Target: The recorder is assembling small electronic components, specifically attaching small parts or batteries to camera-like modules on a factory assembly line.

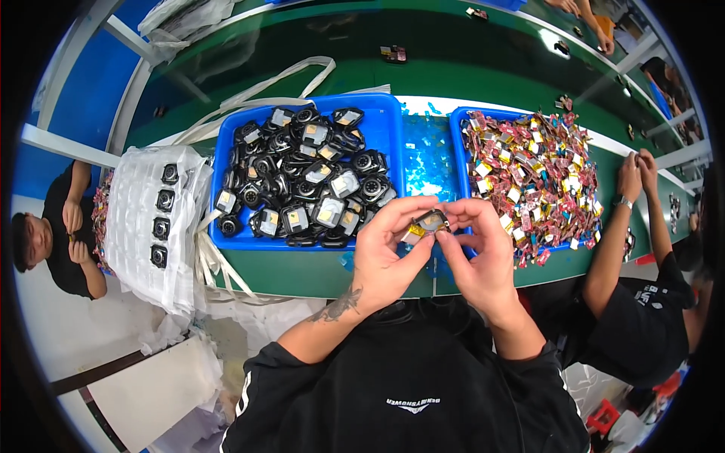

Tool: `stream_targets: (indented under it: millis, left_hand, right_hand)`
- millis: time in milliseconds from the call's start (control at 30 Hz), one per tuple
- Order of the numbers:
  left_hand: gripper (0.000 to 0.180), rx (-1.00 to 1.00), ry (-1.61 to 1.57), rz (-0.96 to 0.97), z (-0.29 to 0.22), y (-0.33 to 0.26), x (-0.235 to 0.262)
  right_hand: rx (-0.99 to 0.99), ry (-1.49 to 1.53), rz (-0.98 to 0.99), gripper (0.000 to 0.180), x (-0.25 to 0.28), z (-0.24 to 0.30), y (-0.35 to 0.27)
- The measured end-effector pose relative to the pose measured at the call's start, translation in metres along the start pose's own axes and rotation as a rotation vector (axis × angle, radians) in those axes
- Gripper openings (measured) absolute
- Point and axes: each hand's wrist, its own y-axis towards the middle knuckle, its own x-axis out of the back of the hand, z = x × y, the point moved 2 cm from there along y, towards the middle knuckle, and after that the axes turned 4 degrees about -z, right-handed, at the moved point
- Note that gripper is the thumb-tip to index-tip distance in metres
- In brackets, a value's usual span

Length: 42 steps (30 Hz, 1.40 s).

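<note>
A small dark watch case (430,222) is held up between my two hands, over the near edge of the table. My left hand (380,253) grips its left side with thumb and fingers, next to a yellow and silver piece that looks like a battery (412,235). Closed at the case's right side, my right hand (485,257) has its thumb and fingertips pressed to the edge. Fingers partly cover the case, so its inside shows only in part. Beyond my left hand, a blue tray (384,136) holds many black watch cases (330,211).
Right of centre, another blue tray (461,143) is heaped with small red circuit boards and batteries (529,181). Blue film scraps (427,162) lie between the trays. A white blister tray (132,219) with several watches stands left. Co-workers' hands (633,177) are at right. A green belt (355,68) runs behind.
</note>
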Motion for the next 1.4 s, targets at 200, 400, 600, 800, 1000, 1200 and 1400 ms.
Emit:
stream_targets:
  millis: [200, 400, 600, 800, 1000, 1200, 1400]
  left_hand:
    - [0.053, -0.102, -0.046, -0.126, -0.002, -0.004, -0.002]
    - [0.028, -0.438, 1.257, -0.413, -0.066, -0.012, 0.084]
    - [0.03, -0.191, 1.507, -0.204, -0.061, -0.02, 0.123]
    - [0.015, -0.173, 1.133, -0.372, -0.052, -0.02, 0.139]
    - [0.013, -0.009, -0.249, -0.385, -0.055, 0.007, 0.097]
    - [0.017, 0.343, -0.82, -0.196, -0.013, 0.009, 0.063]
    - [0.019, 0.327, -0.564, -0.166, -0.014, 0.024, 0.025]
  right_hand:
    - [0.0, 0.046, 0.055, 0.035, -0.01, 0.005, 0.011]
    - [0.174, -0.262, 0.188, 0.032, 0.01, -0.002, 0.162]
    - [-0.257, -0.5, 0.065, 0.057, 0.021, -0.098, 0.302]
    - [-0.042, -0.955, 0.057, 0.041, 0.039, -0.103, 0.292]
    - [0.239, -0.759, 0.123, 0.019, 0.079, -0.004, 0.218]
    - [0.246, -0.809, 0.363, 0.009, 0.128, 0.022, 0.127]
    - [0.181, -0.759, 0.227, 0.011, 0.138, 0.006, 0.098]
